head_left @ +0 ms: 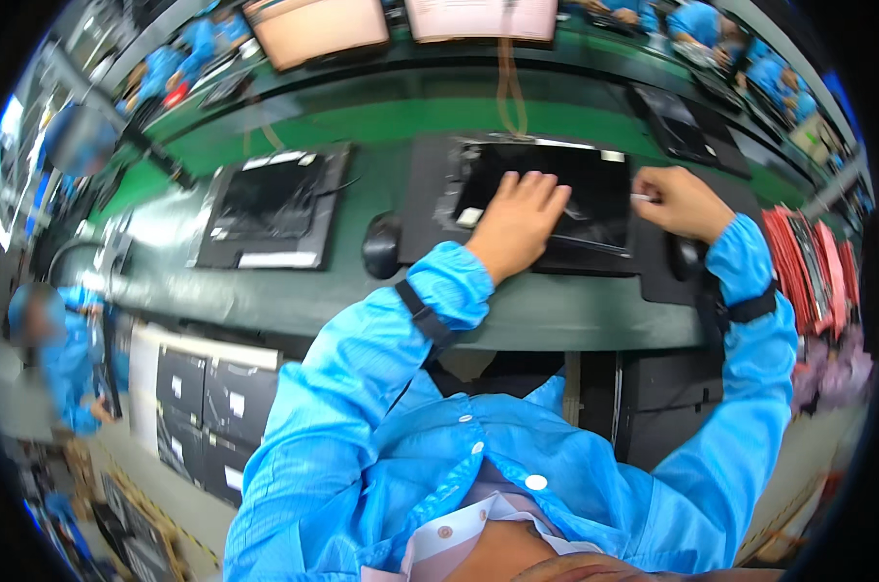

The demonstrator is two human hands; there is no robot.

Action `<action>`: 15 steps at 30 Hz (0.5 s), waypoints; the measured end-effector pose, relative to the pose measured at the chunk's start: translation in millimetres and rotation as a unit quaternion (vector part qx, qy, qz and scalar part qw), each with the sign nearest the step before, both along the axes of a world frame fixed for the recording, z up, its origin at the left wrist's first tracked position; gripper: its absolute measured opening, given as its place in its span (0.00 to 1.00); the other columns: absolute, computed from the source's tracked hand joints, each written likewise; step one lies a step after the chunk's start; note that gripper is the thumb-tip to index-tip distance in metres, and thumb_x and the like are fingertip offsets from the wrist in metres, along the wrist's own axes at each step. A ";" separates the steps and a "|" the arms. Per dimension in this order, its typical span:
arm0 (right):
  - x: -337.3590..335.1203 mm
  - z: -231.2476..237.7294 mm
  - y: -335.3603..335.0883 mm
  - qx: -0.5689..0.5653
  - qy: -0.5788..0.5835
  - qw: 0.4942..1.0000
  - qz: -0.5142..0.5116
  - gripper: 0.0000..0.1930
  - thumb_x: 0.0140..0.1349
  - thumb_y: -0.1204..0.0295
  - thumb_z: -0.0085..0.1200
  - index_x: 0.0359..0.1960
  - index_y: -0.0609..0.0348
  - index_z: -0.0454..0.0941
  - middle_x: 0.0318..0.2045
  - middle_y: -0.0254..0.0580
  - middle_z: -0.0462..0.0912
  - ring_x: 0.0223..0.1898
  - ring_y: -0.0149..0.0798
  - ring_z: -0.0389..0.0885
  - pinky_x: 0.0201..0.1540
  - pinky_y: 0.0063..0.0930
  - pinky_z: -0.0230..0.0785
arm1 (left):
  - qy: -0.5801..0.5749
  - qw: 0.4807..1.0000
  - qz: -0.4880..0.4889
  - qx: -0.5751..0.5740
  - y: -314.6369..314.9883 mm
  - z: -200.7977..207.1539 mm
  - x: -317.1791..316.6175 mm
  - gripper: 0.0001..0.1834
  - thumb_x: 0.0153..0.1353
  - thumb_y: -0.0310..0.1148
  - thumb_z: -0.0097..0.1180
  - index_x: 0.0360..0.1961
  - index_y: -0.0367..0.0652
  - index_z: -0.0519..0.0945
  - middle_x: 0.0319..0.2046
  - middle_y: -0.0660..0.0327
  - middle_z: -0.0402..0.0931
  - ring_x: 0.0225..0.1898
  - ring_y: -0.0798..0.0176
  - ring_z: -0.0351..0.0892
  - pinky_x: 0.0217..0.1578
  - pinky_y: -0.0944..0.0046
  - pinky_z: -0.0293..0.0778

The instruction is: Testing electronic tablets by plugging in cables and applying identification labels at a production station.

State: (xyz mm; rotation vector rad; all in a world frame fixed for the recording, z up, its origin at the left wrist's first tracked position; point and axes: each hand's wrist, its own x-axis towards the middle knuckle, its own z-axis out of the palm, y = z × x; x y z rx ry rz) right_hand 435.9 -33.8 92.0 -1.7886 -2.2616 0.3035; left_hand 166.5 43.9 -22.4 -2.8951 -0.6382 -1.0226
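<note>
Nearest you: your own blue smock [430,456], buttoned down the front, fills the lower part of the view, with a dark strap round each cuff.
Left hand: your left hand [517,221] lies flat, palm down and fingers spread a little, pressing on the black panel [594,199]; it grips nothing.
Right hand: your right hand [680,202] is curled at the panel's right edge, thumb and fingers pinched on a small white piece [641,197] (too small to tell what it is).
Panel: the black panel lies flat on a dark mat [428,199] right in front of you on the green bench [381,121], between your two hands, its glossy face up.
Left of it: a dark rounded object [382,246] sits on the bench just beside your left wrist.
Further left: a second black panel [272,206] lies well apart from your hands, with white labels on its frame.
Right side: a stack of red and pink sheets [808,267] stands on edge near your right elbow.
Below the bench: dark flat panels [211,407] are stacked at your lower left.
Around you: other people in blue smocks [66,364] work at your left and across the line.
</note>
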 end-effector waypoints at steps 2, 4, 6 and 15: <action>-18.8 11.6 -5.8 -0.002 0.013 0.998 -0.061 0.11 0.54 0.69 0.58 0.34 0.66 0.81 0.21 0.49 0.79 0.26 0.44 0.81 0.33 0.37 0.73 | -0.053 0.998 -0.008 0.045 -2.4 10.8 -10.2 0.32 0.45 0.21 0.61 0.57 0.34 0.76 0.57 0.46 0.75 0.59 0.42 0.75 0.59 0.46 0.72; -34.5 22.5 -11.8 0.068 0.073 0.992 -0.080 0.15 0.54 0.68 0.64 0.42 0.65 0.83 0.23 0.45 0.80 0.26 0.42 0.80 0.35 0.35 0.72 | -0.052 0.999 -0.010 0.014 -9.9 25.7 -28.8 0.29 0.45 0.19 0.60 0.54 0.33 0.77 0.52 0.50 0.79 0.54 0.45 0.80 0.54 0.53 0.78; -49.6 28.9 -23.7 0.033 0.086 0.985 -0.146 0.17 0.55 0.68 0.66 0.44 0.64 0.84 0.27 0.45 0.82 0.30 0.43 0.81 0.38 0.34 0.73 | -0.146 0.989 -0.006 0.015 -20.1 42.3 -60.2 0.26 0.46 0.17 0.60 0.52 0.32 0.79 0.48 0.50 0.82 0.48 0.47 0.84 0.50 0.53 0.80; -264.8 -117.9 -12.7 0.225 0.042 0.951 0.208 0.14 0.57 0.73 0.63 0.46 0.59 0.82 0.37 0.40 0.78 0.39 0.46 0.78 0.40 0.40 0.70 | -0.636 0.570 -0.032 -0.519 -88.1 48.6 -302.8 0.22 0.69 0.29 0.57 0.62 0.33 0.72 0.53 0.51 0.80 0.52 0.54 0.83 0.53 0.54 0.81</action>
